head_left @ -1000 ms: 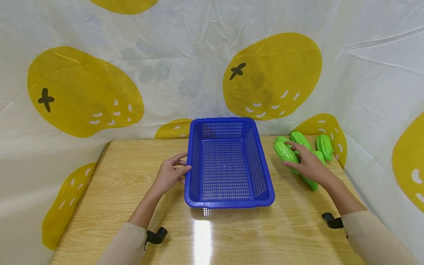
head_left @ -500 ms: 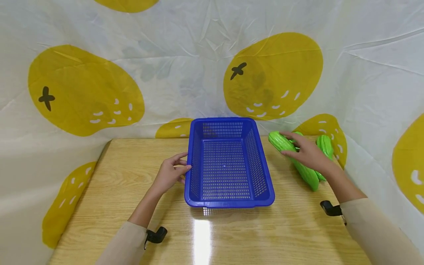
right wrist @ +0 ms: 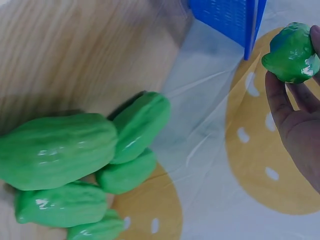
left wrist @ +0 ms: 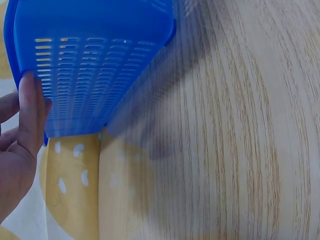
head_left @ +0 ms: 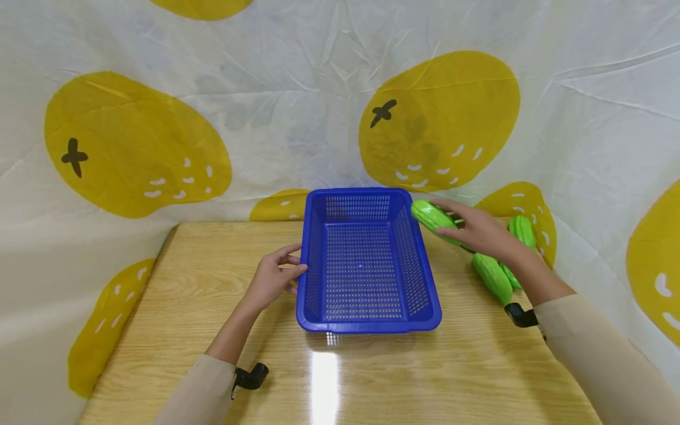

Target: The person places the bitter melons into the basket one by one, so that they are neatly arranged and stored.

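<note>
A bright green ribbed gourd [head_left: 432, 216] is held between the thumb and fingers of my right hand [head_left: 480, 232]. It is raised at the right rim of the blue plastic basket [head_left: 366, 326], near the far corner. The right wrist view shows the same gourd end-on, above the right hand [right wrist: 305, 130]. My left hand [head_left: 272, 277] holds the basket's left rim, its thumb at the edge. In the left wrist view, fingers of the left hand [left wrist: 22, 145] lie against the slotted outer wall. The basket's inside shows only its perforated floor.
Several more green gourds [right wrist: 57, 150] lie clustered on the table's right side, partly hidden by the right arm in the head view. The wooden table [head_left: 223, 254] ends against a white fabric wall [head_left: 297, 130] printed with yellow fruit shapes, also running along the right.
My right hand has lifted the gourd from the pile and carried it left to the basket's right rim. The left hand and basket have stayed in place.
</note>
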{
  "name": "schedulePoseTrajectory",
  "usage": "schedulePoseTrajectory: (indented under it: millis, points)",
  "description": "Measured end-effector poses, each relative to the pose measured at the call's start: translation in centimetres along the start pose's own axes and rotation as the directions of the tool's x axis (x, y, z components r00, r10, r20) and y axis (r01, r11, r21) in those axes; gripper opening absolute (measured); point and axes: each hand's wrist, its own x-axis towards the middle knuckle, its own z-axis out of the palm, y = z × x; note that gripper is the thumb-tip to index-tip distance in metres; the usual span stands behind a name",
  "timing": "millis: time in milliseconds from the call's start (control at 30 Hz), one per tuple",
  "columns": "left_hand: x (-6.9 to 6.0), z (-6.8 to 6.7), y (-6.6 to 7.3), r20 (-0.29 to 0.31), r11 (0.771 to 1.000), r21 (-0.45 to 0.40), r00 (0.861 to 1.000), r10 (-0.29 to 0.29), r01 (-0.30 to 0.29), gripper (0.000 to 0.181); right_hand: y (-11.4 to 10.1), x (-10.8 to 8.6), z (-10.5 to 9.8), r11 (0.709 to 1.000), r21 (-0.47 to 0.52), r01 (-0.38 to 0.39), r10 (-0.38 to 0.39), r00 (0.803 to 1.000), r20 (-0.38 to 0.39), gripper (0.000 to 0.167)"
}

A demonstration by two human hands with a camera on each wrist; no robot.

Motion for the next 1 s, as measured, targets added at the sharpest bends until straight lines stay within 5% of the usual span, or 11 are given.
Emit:
schedulePoseTrajectory:
  millis: [433,800,1000]
  points:
    - [0.0,0.0,0.2,-0.016,1.0,0.003,1.0,-0.007,0.007,0.058,-3.4,3.1,0.1,0.995,-0.011,0.104,-0.103,0.993,0.063,0.065]
    - [0.1,0.0,0.0,-0.002,1.0,0.007,1.0,0.003,-0.002,0.057,-6.0,5.8,1.2,0.979,-0.095,0.18,-0.16,0.969,0.187,0.063]
    - [0.0,0.0,0.3,0.004,1.0,0.017,1.0,0.006,-0.006,0.057,-7.5,6.8,2.2,0.975,-0.07,0.21,-0.182,0.941,0.286,0.061]
